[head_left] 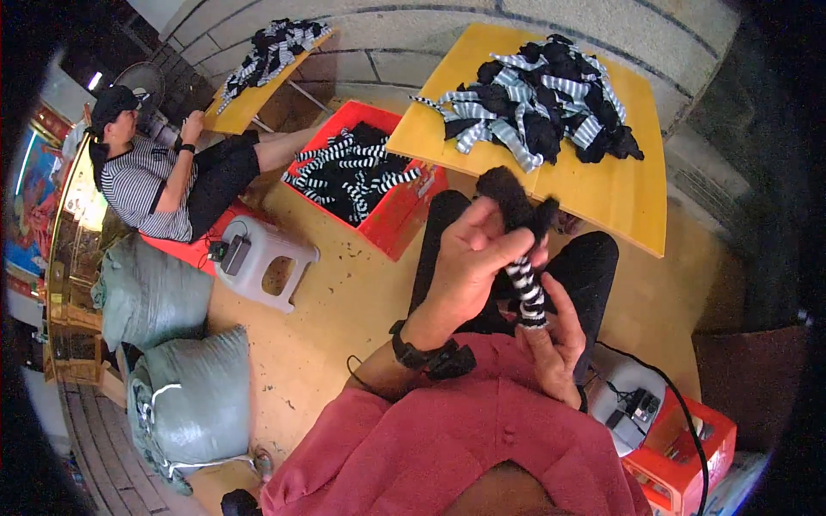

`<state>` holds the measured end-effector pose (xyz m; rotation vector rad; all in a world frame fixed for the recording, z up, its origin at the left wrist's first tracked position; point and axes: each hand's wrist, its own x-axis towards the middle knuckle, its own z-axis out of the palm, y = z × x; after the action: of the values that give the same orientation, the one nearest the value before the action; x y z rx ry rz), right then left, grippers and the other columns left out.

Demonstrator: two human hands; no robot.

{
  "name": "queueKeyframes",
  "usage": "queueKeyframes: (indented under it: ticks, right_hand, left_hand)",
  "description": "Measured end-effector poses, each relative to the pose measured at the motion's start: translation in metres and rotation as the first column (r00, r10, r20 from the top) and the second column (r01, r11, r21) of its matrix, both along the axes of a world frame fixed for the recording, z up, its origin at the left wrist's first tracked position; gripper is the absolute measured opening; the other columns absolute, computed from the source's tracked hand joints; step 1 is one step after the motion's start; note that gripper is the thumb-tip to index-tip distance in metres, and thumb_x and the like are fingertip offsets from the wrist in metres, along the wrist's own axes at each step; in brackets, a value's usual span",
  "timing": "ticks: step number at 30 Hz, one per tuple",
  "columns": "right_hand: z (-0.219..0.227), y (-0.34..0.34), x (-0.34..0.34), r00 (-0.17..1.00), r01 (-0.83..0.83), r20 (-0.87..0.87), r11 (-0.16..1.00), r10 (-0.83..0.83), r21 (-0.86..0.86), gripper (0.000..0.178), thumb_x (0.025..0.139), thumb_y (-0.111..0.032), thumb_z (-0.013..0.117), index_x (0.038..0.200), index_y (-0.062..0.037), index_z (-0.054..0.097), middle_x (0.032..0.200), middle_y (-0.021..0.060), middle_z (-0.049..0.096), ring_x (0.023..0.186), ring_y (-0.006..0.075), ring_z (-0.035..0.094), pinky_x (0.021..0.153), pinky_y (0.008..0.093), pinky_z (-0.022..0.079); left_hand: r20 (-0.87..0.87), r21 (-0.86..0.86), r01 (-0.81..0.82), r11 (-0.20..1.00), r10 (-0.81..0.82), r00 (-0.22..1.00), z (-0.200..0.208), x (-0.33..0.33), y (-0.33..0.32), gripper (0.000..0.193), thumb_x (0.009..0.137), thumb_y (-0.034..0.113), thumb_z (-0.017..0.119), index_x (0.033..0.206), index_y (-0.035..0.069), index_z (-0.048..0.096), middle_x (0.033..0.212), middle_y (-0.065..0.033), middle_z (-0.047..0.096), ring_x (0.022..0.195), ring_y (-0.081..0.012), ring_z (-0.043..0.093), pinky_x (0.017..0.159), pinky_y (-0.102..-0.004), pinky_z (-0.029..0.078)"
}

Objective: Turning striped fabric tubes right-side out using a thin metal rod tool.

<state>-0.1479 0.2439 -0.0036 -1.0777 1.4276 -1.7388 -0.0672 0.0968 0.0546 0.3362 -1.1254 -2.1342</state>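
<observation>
A knitted glove-like piece (525, 288), fuzzy black at the top with a black-and-white striped tube below, is held up over my lap. My left hand (469, 262) is closed around its black upper part, thumb across the front. Lower down, my right hand (559, 348) grips the hem of the striped tube between thumb and fingers. Just beyond, a yellow table (615, 202) bears a heap of similar knitted pieces (551, 99), black with grey-and-white stripes. Whether something sits inside the held piece is hidden.
A red crate (396, 225) of striped knits stands left of the table. Farther left, a seated person (151, 176) works at another yellow table (232, 116). A grey stool (267, 258) and stuffed sacks (194, 404) are at left. At my right are a device-topped stool (615, 391) and red crate (718, 439).
</observation>
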Motion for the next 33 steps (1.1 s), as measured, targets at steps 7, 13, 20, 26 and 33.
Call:
queueKeyframes:
  ticks: [7, 13, 20, 26, 33]
  right_hand:
    - [-0.002, 0.009, 0.002, 0.996, -0.068, -0.054, 0.995, 0.072, 0.068, 0.056, 0.085, -0.005, 0.054, 0.135, -0.0024, 0.030, 0.083, 0.0037, 0.064, 0.062, 0.0041, 0.048, 0.057, 0.0172, 0.037]
    - [0.015, 0.007, -0.003, 0.942, -0.051, -0.333, 0.999, 0.046, -0.007, 0.054, 0.083, 0.001, 0.050, 0.133, 0.0019, 0.030, 0.085, 0.0095, 0.066, 0.071, 0.0088, 0.058, 0.064, 0.0199, 0.043]
    - [0.024, 0.007, 0.005, 0.994, -0.071, -0.088, 0.995, 0.066, -0.063, 0.050, 0.083, 0.001, 0.053, 0.130, 0.0047, 0.035, 0.070, 0.0042, 0.059, 0.061, 0.0106, 0.053, 0.056, 0.0239, 0.041]
    - [0.019, 0.011, 0.008, 0.895, -0.166, 0.390, 0.973, 0.217, -0.160, 0.054, 0.086, -0.007, 0.056, 0.133, 0.0009, 0.032, 0.075, 0.0022, 0.057, 0.060, 0.0068, 0.048, 0.055, 0.0203, 0.036]
    - [0.019, 0.013, 0.013, 0.908, -0.165, 0.380, 0.984, 0.176, -0.063, 0.057, 0.083, -0.009, 0.060, 0.132, 0.0016, 0.034, 0.105, 0.0112, 0.060, 0.083, 0.0105, 0.057, 0.075, 0.0203, 0.042]
  left_hand:
    - [-0.211, 0.166, -0.259, 0.951, 0.291, 0.933, 0.024, 0.002, 0.004, 0.024, 0.090, 0.020, 0.053, 0.104, 0.001, 0.052, 0.087, -0.0070, 0.058, 0.067, -0.0162, 0.059, 0.061, -0.0272, 0.049]
    - [-0.178, 0.168, 0.040, 0.985, -0.010, 0.984, 0.018, 0.009, 0.008, 0.018, 0.088, 0.018, 0.055, 0.084, 0.000, 0.055, 0.071, -0.0057, 0.055, 0.054, -0.0147, 0.054, 0.047, -0.0256, 0.043]
    - [-0.148, 0.077, 0.190, 0.979, -0.177, 0.973, 0.017, 0.015, 0.011, 0.021, 0.088, 0.019, 0.055, 0.083, -0.002, 0.056, 0.070, -0.0069, 0.056, 0.053, -0.0151, 0.054, 0.052, -0.0254, 0.043]
    - [-0.173, 0.067, -0.110, 0.992, 0.121, 0.978, 0.042, 0.005, 0.026, 0.025, 0.089, 0.024, 0.052, 0.097, 0.000, 0.052, 0.073, -0.0099, 0.056, 0.060, -0.0200, 0.055, 0.054, -0.0323, 0.045]
    - [-0.313, 0.048, -0.209, 0.977, 0.213, 0.926, 0.026, 0.008, 0.024, 0.025, 0.092, 0.026, 0.049, 0.094, 0.002, 0.049, 0.073, -0.0060, 0.053, 0.061, -0.0133, 0.051, 0.056, -0.0265, 0.046]
